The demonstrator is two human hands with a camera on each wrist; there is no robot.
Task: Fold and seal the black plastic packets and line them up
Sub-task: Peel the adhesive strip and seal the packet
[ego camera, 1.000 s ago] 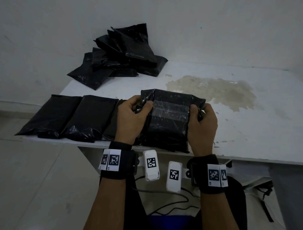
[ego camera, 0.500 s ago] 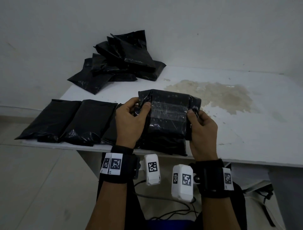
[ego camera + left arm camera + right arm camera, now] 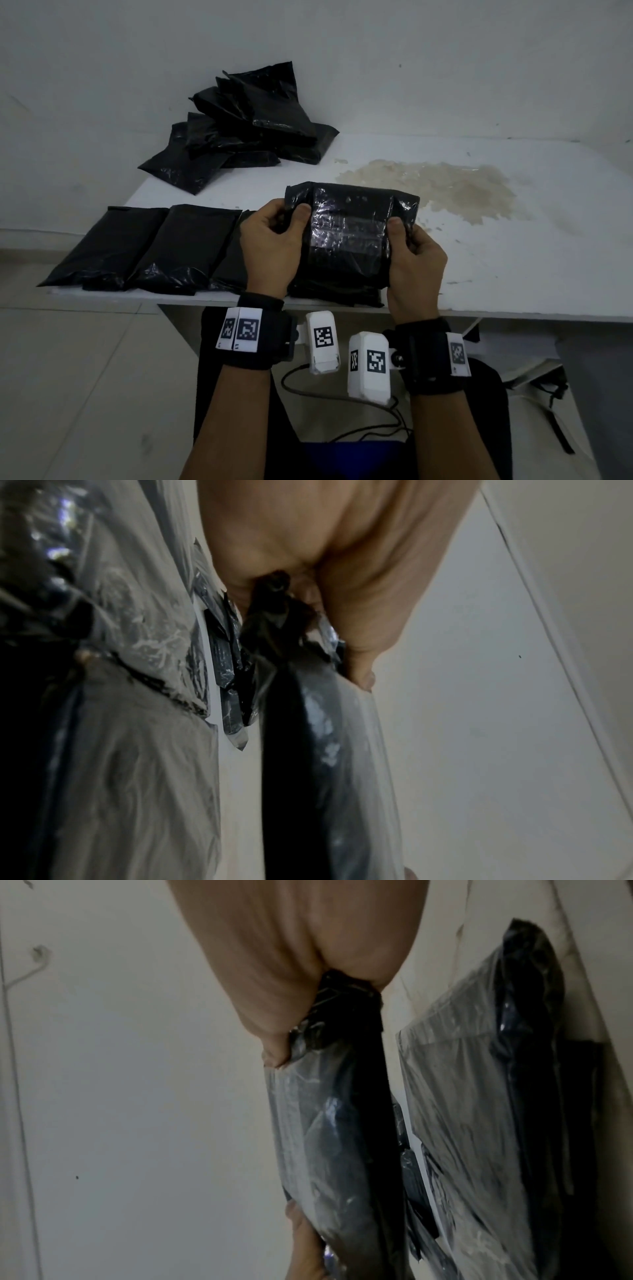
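The packet (image 3: 349, 236), held upright over the near edge of the table (image 3: 513, 267), is judged light, soft and slippery: thin glossy film over a pliable filling. Best taken at the folded side flaps, where it is now held. The left hand (image 3: 274, 246) pinches the left flap between thumb and curled fingers. The right hand (image 3: 414, 257) grips the right edge, thumb on the front; its fingers behind are hidden, probably curled. Finished packets (image 3: 144, 246) lie in a row to the left
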